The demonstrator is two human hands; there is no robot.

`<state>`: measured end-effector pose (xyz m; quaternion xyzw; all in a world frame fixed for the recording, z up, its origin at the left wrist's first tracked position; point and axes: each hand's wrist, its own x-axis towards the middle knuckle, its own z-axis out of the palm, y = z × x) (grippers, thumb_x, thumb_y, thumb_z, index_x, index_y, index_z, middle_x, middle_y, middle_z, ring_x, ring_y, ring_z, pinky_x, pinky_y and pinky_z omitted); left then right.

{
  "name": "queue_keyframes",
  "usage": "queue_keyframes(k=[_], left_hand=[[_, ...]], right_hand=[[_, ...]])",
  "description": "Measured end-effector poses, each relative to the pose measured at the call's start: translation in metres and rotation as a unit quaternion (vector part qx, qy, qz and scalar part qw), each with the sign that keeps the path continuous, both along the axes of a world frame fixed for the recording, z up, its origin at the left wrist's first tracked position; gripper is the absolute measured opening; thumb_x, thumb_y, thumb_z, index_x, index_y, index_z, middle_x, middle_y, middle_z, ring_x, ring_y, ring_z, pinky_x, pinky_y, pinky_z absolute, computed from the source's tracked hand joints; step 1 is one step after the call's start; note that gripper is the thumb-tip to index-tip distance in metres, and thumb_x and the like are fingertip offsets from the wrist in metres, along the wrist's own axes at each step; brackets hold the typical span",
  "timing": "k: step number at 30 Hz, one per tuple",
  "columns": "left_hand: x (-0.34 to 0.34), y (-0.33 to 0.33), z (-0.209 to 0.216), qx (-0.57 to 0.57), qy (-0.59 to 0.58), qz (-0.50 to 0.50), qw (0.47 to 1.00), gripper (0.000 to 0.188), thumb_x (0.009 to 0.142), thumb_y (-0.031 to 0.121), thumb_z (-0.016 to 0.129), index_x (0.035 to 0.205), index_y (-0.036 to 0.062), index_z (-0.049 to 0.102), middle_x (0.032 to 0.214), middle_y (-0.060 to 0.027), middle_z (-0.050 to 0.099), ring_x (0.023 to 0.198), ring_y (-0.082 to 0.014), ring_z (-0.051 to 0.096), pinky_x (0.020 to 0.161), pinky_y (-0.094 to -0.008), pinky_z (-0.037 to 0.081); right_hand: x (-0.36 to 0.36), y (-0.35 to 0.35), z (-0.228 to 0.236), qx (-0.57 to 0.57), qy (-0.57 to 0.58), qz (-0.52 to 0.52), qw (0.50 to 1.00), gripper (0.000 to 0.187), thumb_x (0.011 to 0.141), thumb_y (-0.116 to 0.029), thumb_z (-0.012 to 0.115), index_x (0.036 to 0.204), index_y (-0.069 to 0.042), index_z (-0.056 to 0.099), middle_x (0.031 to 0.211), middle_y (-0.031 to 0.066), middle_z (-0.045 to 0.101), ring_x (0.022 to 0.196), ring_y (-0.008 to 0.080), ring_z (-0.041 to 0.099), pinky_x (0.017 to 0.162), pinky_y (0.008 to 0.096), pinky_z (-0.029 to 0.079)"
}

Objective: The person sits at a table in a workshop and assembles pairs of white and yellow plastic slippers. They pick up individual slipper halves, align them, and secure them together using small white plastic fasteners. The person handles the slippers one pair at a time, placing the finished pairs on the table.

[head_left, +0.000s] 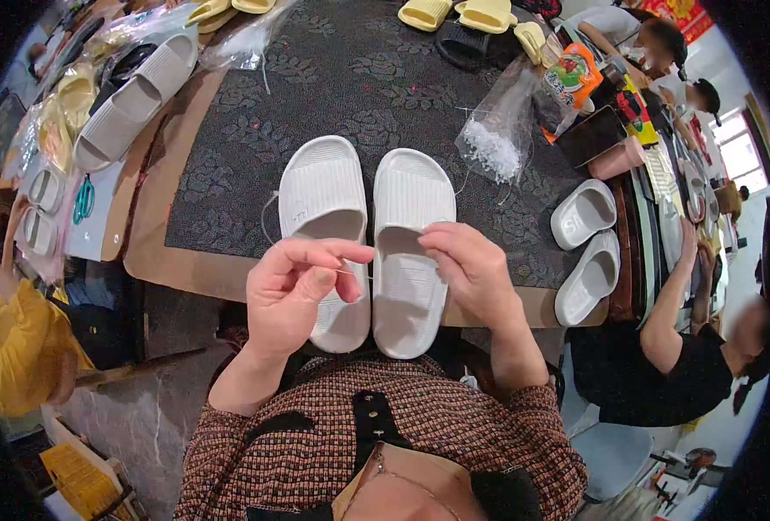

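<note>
Left hand [288, 291] and right hand [480, 273] are both bent over one pair of pale grey slides, the left slide [324, 193] and the right slide [413, 195], which lie side by side, toes away from the person, across the near edge of one dark patterned mat [220, 204], their heels jutting past it; the left hand's thumb and fingers are loosely curled beside one thin strand [350, 273], too fine to tell whether it is gripped; the right hand's fingertips are drawn together at the right slide's strap, and what they pinch, if anything, cannot be told; two more pale slides [590, 276] rest at the mat's right edge; one clear bag of white bits [493, 149] lies on its right part; one pink cup [617, 160] and one orange pouch [573, 76] are to the right of the mat; at least three yellow slides [425, 14] sit near its far edge; one pair of teal-handled scissors [83, 201] lies left of the mat.
</note>
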<state>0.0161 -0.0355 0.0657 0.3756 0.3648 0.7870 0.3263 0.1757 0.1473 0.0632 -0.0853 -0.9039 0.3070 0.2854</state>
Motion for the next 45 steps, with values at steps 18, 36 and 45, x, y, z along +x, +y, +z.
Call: queue_keyframes(k=[18, 36, 45], left_hand=[[0.009, -0.012, -0.002, -0.025, -0.148, -0.077, 0.986, 0.009, 0.095, 0.004, 0.051, 0.101, -0.0022, 0.054, 0.092, -0.0228, 0.065, 0.068, -0.018, 0.063, 0.061, -0.0285, 0.053], [0.012, -0.071, -0.012, -0.348, -0.115, -0.035, 0.93, 0.01, 0.093, 0.004, 0.052, 0.101, -0.0011, 0.057, 0.075, -0.0079, 0.063, 0.056, -0.0088, 0.055, 0.051, -0.0201, 0.046], [0.007, -0.075, -0.001, -0.458, -0.043, -0.155, 0.874, 0.012, 0.092, 0.005, 0.054, 0.099, -0.0006, 0.062, 0.072, -0.0029, 0.061, 0.055, -0.0033, 0.051, 0.051, -0.0167, 0.043]], right_hand=[[0.03, -0.013, 0.01, -0.084, -0.094, 0.161, 0.979, 0.014, 0.08, -0.009, 0.068, 0.094, -0.005, 0.067, 0.08, 0.0094, 0.063, 0.078, 0.0271, 0.061, 0.069, 0.0378, 0.049], [0.032, -0.047, 0.012, 0.183, -0.034, 0.191, 0.964, 0.037, 0.068, -0.01, 0.059, 0.102, 0.005, 0.061, 0.102, 0.0133, 0.058, 0.086, 0.025, 0.059, 0.072, 0.034, 0.05], [0.035, -0.057, -0.005, 0.133, -0.128, 0.214, 0.959, 0.032, 0.071, -0.005, 0.061, 0.102, 0.001, 0.06, 0.098, 0.0108, 0.059, 0.087, 0.0262, 0.06, 0.074, 0.0351, 0.05]])
